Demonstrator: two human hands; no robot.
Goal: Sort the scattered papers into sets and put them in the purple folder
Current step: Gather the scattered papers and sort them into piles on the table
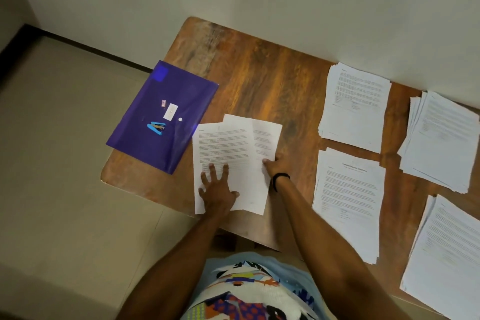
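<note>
The left hand [217, 187] is lying flat with its fingers spread wide, pressing down on a few loose sheets [228, 148] near the front middle of the wooden worktop [272, 80]. The sheets are overlapping in a messy fan, so each one is hiding part of the one below.

The right hand [275, 167] is sitting at the right edge of those sheets. Its thumb is touching the paper, but its fingers are hidden, so I cannot tell if it is pinching a sheet. A black band [280, 178] is going around that wrist.

The purple folder [187, 101] is lying closed on the left end of the worktop, just beside the loose sheets, with one corner hanging past the edge. A blue stapler [156, 128], a tiny box [163, 103] and a small white card [170, 111] are resting on it. Their labels are too small to read.

Four paper stacks are lying to the right, well apart from the folder: a far stack [355, 106], a near stack [348, 202], a fanned stack [441, 140], and a corner stack [446, 262] that the picture edge is cutting off. All the printing is looking blurry. The near stack is showing a centred heading, but I cannot read it.
</note>
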